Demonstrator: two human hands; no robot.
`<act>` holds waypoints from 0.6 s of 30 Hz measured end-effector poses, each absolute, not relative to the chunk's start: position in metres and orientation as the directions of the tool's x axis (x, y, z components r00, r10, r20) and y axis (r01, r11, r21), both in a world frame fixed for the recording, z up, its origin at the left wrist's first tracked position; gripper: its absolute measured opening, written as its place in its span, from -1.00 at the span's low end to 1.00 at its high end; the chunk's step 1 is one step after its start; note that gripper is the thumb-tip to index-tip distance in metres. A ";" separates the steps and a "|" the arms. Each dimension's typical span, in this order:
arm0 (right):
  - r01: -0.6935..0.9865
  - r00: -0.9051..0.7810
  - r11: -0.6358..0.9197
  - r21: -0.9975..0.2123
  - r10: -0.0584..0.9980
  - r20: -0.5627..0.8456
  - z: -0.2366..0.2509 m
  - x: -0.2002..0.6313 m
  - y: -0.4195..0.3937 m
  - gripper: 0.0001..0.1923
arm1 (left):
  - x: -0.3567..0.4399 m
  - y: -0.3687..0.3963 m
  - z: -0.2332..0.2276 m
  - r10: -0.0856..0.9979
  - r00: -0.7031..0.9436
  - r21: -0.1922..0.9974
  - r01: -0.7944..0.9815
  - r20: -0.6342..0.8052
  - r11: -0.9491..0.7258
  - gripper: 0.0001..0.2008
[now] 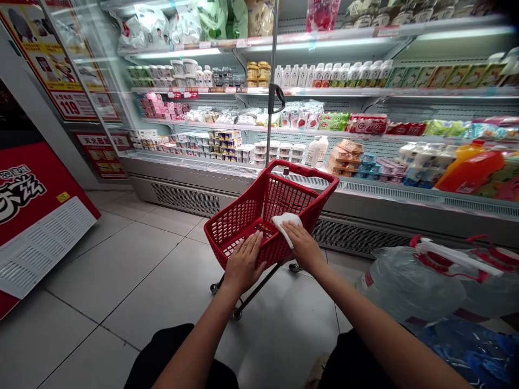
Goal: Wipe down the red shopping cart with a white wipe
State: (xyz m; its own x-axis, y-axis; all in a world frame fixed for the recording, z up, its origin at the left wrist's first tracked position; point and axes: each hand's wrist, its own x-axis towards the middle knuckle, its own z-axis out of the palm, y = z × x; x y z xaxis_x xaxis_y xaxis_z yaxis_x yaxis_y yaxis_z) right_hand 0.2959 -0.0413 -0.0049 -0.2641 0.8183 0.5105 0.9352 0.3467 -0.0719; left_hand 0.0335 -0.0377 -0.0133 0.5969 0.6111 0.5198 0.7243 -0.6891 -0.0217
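Observation:
A small red plastic shopping cart [233, 221] stands in front of me on metal legs with casters. My left hand [244, 263] is on the cart's near rim, its fingers over the edge and its thumb against the outer side. In my right hand [305, 246] is a folded white cloth [287, 220], pressed onto the rim to the right of my left hand. A dark printed label [263, 229] shows inside the basket. Part of the cart's near side is hidden behind my hands.
Beyond the cart runs a lit refrigerated display [182, 183] with shelves of dairy goods and drinks. Large water jugs [413, 281] with red caps stand close on my right. To the left is a red and white freezer [36, 216]. Pale tiles [133, 275] cover the floor.

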 end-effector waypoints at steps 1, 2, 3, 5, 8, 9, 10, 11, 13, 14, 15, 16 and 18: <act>0.927 -0.280 0.367 -0.075 0.811 0.513 -0.008 0.288 -0.046 -0.34 | 0.034 -0.038 -0.014 0.609 0.599 -0.018 0.720 0.520 -0.694 -0.17; 0.915 -0.307 0.397 -0.074 0.802 0.512 -0.010 0.280 -0.050 -0.31 | 0.035 -0.039 -0.014 0.604 0.603 -0.018 0.716 0.521 -0.698 -0.15; 0.900 -0.340 0.430 -0.070 0.792 0.507 -0.012 0.273 -0.055 -0.29 | 0.037 -0.040 -0.014 0.599 0.605 -0.022 0.713 0.525 -0.701 -0.14; 0.871 -0.404 0.489 -0.052 0.772 0.490 -0.014 0.266 -0.063 -0.24 | 0.040 -0.043 -0.013 0.585 0.611 -0.037 0.708 0.533 -0.706 -0.12; 0.851 -0.463 0.524 -0.008 0.758 0.459 -0.013 0.279 -0.065 -0.21 | 0.039 -0.046 -0.009 0.553 0.644 -0.063 0.680 0.529 -0.730 -0.13; 0.859 -0.456 0.511 0.003 0.763 0.458 -0.012 0.289 -0.062 -0.22 | 0.037 -0.046 -0.007 0.538 0.665 -0.076 0.663 0.518 -0.745 -0.13; 0.873 -0.436 0.487 0.010 0.773 0.461 -0.011 0.300 -0.059 -0.23 | 0.034 -0.046 -0.004 0.520 0.690 -0.091 0.641 0.503 -0.762 -0.13; 0.890 -0.407 0.455 0.012 0.785 0.467 -0.010 0.312 -0.054 -0.25 | 0.030 -0.045 -0.002 0.496 0.719 -0.108 0.614 0.487 -0.782 -0.14; 0.920 -0.348 0.393 0.007 0.805 0.480 -0.009 0.332 -0.045 -0.27 | 0.020 -0.042 0.001 0.452 0.768 -0.136 0.561 0.453 -0.817 -0.16; 0.928 -0.329 0.373 0.003 0.813 0.481 -0.010 0.340 -0.040 -0.29 | 0.016 -0.040 0.001 0.441 0.783 -0.140 0.544 0.438 -0.827 -0.17; 0.933 -0.315 0.360 -0.004 0.819 0.480 -0.010 0.345 -0.036 -0.30 | 0.012 -0.038 0.002 0.439 0.792 -0.134 0.534 0.425 -0.835 -0.18; 0.936 -0.302 0.350 -0.013 0.824 0.479 -0.012 0.348 -0.032 -0.31 | 0.010 -0.037 0.001 0.444 0.795 -0.121 0.531 0.414 -0.839 -0.18; 0.943 -0.275 0.332 -0.034 0.830 0.486 -0.015 0.349 -0.026 -0.31 | 0.009 -0.036 -0.001 0.466 0.792 -0.080 0.535 0.396 -0.841 -0.16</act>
